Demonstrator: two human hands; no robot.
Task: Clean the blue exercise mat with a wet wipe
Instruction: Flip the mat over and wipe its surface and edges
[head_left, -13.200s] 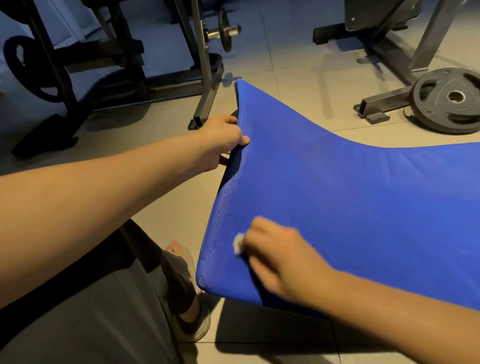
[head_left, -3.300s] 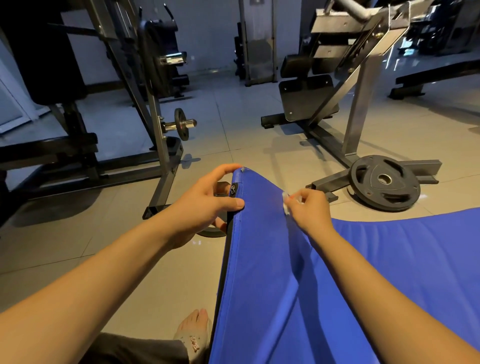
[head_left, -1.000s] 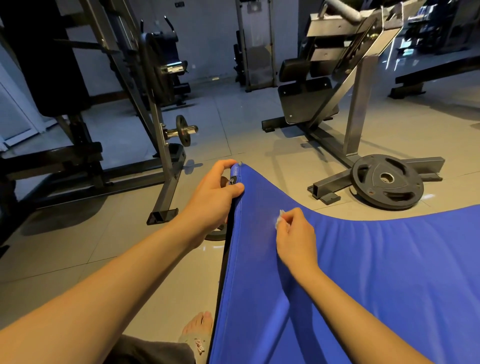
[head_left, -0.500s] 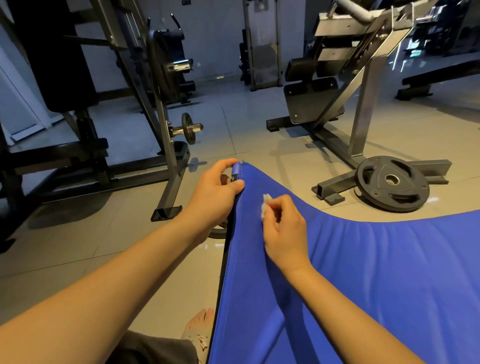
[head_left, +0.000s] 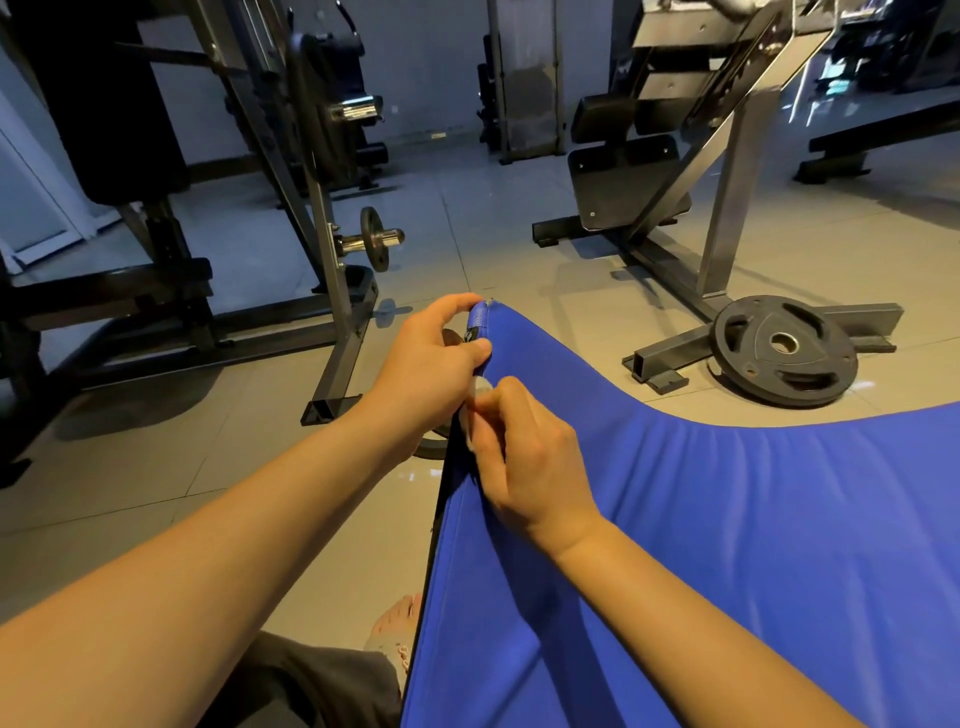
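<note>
blue exercise mat (head_left: 727, 545) corner held raised by left hand (head_left: 426, 374); wet wipe (head_left: 475, 400) pinched in right hand (head_left: 530, 457) at edge, seemingly small; wipe could be dropped if snagged on seam.

Gym, weights area. Black weight plate (head_left: 784, 351) on the tiled floor (head_left: 493, 234) by a steel machine frame (head_left: 727, 208) with a black pad (head_left: 623, 176); rack (head_left: 322, 208) on the left carries a small plate (head_left: 375, 239) on a chrome peg (head_left: 358, 243). Long bench (head_left: 883, 127) far right (dim, hard to read). Padded blue exercise mat (head_left: 727, 519) up front.
</note>
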